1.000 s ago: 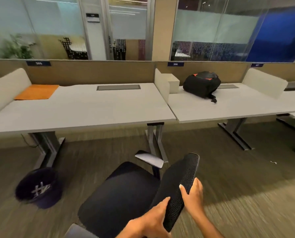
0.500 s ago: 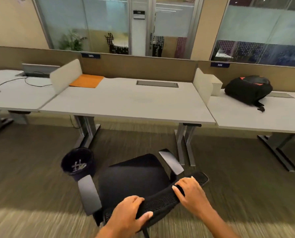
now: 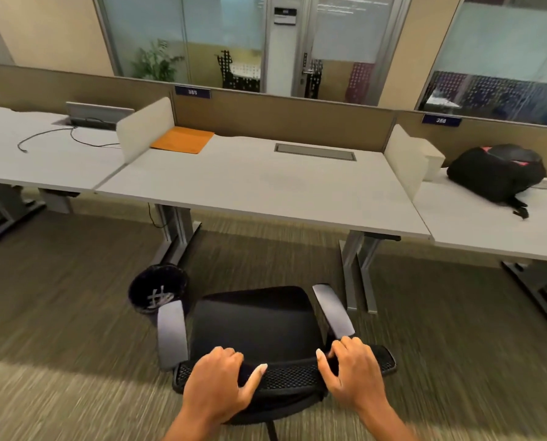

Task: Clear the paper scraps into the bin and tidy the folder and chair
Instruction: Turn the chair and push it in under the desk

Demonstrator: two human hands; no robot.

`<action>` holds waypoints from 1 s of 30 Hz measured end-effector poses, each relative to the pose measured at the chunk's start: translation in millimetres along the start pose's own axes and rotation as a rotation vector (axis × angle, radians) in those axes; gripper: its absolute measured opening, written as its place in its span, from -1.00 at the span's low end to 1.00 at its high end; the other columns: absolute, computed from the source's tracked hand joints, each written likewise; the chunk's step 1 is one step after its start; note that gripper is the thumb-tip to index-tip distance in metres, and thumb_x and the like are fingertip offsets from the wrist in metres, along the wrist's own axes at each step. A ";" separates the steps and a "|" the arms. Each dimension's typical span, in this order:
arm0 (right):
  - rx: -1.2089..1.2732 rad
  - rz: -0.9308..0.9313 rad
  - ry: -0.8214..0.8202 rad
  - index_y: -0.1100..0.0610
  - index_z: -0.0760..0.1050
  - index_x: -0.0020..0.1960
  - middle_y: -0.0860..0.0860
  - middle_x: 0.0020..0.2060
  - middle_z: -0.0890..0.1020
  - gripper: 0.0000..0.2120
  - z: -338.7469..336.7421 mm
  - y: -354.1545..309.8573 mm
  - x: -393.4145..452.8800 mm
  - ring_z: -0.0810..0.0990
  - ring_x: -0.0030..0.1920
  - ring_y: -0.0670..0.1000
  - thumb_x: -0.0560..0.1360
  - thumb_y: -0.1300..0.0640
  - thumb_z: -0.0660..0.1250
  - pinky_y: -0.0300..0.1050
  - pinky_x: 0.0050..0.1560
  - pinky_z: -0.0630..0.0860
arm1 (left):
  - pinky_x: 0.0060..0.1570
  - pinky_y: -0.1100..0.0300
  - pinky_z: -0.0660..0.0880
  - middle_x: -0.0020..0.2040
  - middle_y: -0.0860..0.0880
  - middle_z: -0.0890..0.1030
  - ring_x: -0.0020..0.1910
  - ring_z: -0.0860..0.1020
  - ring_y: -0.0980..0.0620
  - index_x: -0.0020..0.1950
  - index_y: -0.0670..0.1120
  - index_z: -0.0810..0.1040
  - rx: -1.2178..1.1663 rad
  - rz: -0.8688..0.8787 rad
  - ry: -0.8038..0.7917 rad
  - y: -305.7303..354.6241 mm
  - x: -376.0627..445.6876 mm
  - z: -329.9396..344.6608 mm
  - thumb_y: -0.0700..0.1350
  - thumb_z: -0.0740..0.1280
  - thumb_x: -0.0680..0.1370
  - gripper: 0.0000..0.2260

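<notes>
A black office chair (image 3: pixel 256 323) with grey armrests stands on the carpet in front of the grey desk (image 3: pixel 266 186), seat facing the desk. My left hand (image 3: pixel 221 386) and my right hand (image 3: pixel 351 374) both grip the top of its mesh backrest. A dark round bin (image 3: pixel 157 291) with white paper scraps inside sits on the floor just left of the chair, near the desk leg. An orange folder (image 3: pixel 183 140) lies flat at the desk's back left corner, beside a white divider.
A black backpack (image 3: pixel 498 173) lies on the neighbouring desk to the right. The left desk carries a loose cable (image 3: pixel 49 135) and an open cable hatch. Desk legs (image 3: pixel 358 268) stand ahead of the chair. Carpet floor surrounds the chair.
The chair has swung round so its seat faces the desk, and it has rolled closer to the bin. The view has shifted left. Both hands stay on the backrest.
</notes>
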State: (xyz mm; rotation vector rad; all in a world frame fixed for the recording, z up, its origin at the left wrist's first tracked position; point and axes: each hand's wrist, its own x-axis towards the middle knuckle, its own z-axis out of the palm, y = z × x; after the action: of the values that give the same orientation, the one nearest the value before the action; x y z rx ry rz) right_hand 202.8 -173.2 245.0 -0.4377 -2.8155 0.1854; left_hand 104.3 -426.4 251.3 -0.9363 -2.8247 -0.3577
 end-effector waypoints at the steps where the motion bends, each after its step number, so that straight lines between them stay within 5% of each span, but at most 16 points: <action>1: 0.003 0.010 0.004 0.01 0.38 -0.37 -0.11 -0.43 0.41 -0.63 1.1 -3.1 0.5 0.36 -0.37 -0.08 0.46 -0.22 0.19 -0.21 -0.31 0.28 | -0.44 0.21 0.38 -0.45 0.09 0.48 -0.42 0.44 0.10 -0.41 0.00 0.47 -0.001 0.008 0.002 -4.5 2.3 0.0 0.40 0.07 0.48 -0.45; 18: 0.028 0.124 0.037 -0.02 0.40 -0.36 -0.14 -0.43 0.40 -0.70 20.4 -41.8 63.7 0.35 -0.38 -0.10 0.43 -0.18 0.19 -0.24 -0.35 0.27 | -0.37 0.24 0.47 -0.37 0.12 0.55 -0.32 0.48 0.15 -0.29 0.02 0.58 -0.027 0.060 0.036 -67.5 78.9 4.2 0.40 0.07 0.48 -0.47; 30: 0.049 0.162 0.086 -0.01 0.43 -0.33 -0.13 -0.39 0.44 -0.70 57.7 -27.2 194.8 0.38 -0.33 -0.10 0.43 -0.20 0.19 -0.23 -0.34 0.38 | -0.32 0.28 0.46 -0.31 0.15 0.59 -0.24 0.52 0.16 -0.16 0.04 0.64 -0.030 0.076 0.058 -105.5 217.9 35.4 0.34 0.15 0.48 -0.55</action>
State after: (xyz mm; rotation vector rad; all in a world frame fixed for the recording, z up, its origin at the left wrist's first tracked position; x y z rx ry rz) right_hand 0.2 -142.4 245.1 -0.6476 -2.6858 0.2626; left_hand -134.9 -375.0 244.0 -1.0196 -2.7298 -0.4123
